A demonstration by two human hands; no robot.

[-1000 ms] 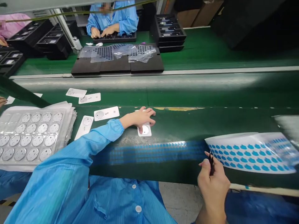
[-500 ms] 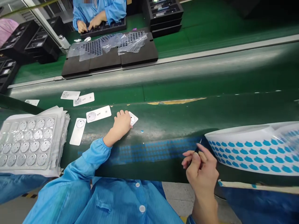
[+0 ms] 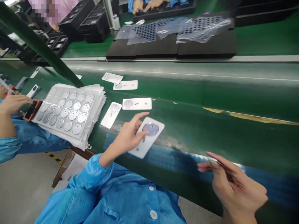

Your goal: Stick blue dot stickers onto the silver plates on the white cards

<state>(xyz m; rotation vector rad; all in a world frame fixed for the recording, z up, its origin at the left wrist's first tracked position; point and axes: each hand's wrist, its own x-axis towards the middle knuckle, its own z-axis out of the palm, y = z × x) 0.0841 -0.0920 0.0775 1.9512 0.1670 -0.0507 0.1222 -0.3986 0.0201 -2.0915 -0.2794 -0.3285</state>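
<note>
My left hand (image 3: 130,132) grips a white rectangular panel (image 3: 149,141) by its long left edge, thumb lying on its face. The panel has rounded corners, a round disc that looks bluish near its upper end and small dark marks below. It is tilted above the strip of blue stickers (image 3: 161,157) along the bench's near edge. To the right, over the same strip, my right hand (image 3: 235,183) is closed, thumb against the fingers, around a thin dark tool mostly hidden by the hand. Several similar white panels (image 3: 137,103) lie flat beyond my left hand.
At left, a stack of clear plastic trays (image 3: 67,109) holds round silver discs. A green post (image 3: 44,46) slants behind it. A neighbour's hand (image 3: 16,102) is beside an orange-and-black fixture (image 3: 32,110). Black foam blocks (image 3: 205,48) with perforated film stand across the bench.
The view has swung left, and the roll of blue stickers is out of sight. My left hand has brought the panel nearer and turned its face into view. My right hand remains closed.
</note>
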